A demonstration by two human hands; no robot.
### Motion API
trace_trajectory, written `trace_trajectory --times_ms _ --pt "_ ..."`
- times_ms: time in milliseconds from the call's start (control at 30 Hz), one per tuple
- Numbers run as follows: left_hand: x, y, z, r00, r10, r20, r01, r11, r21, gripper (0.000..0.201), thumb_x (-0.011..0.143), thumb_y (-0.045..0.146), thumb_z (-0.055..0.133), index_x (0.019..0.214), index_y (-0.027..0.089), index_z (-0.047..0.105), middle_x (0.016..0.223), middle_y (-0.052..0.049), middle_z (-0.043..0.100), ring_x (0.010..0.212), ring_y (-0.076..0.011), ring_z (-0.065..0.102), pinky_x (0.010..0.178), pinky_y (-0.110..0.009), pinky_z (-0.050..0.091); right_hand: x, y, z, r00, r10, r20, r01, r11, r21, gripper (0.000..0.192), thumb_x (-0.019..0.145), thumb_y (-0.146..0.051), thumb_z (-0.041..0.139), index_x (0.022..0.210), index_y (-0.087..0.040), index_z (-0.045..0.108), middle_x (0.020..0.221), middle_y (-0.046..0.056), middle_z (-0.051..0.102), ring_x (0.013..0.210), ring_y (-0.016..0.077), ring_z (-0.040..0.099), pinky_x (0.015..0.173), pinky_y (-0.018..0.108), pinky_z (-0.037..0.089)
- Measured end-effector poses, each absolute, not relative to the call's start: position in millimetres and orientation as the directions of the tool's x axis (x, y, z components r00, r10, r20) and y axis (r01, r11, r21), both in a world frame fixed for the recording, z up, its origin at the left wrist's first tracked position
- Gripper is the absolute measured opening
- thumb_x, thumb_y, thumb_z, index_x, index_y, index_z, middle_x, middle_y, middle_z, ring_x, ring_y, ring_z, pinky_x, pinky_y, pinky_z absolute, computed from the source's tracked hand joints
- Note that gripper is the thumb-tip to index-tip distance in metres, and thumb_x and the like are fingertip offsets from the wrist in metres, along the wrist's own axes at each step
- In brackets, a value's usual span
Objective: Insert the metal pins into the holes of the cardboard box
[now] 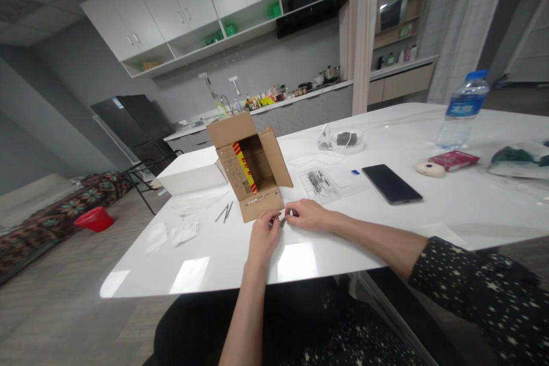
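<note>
1. While both hands meet on the white table (214,251), left hand (262,238) and right hand (307,215) pinch one small dark metal piece (282,221) between fingertips, fingers narrow.
2. Piece sits just in front of the open cardboard box (249,166), near its front flap studded with small metal pieces.
3. Two thin rods (225,212) lie left of the box; a black phone (391,183) lies to the right.

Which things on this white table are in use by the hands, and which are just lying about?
In use: left hand and right hand, pinching one small dark metal piece; open brown cardboard box with a row of small metal studs along its front flap.

Lying about: black smartphone, clear plastic water bottle, red booklet, white paper scraps.
</note>
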State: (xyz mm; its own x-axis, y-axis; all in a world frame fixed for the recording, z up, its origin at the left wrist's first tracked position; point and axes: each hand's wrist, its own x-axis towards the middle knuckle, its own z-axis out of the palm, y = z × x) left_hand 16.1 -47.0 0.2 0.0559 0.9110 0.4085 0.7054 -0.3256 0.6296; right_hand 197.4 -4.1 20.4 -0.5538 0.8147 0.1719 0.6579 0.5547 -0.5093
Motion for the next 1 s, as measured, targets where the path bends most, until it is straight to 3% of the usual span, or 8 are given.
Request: trace_trajectory --times_ms 1000 --pt "17.3 -50.4 3.1 0.065 0.915 0.397 0.71 -0.322 0.626 0.024 0.084 0.018 0.05 0.094 0.018 0.071 0.096 -0.006 0.074 0.086 -0.0179 0.066 0.082 -0.032 0.051 197.8 -4.6 21.4 -0.563 0.809 0.168 0.659 0.563 -0.498 0.024 0.087 -0.034 0.053 0.097 -0.022 0.071 0.084 0.003 0.072 0.073 0.0167 0.061 0.062 0.025 0.035"
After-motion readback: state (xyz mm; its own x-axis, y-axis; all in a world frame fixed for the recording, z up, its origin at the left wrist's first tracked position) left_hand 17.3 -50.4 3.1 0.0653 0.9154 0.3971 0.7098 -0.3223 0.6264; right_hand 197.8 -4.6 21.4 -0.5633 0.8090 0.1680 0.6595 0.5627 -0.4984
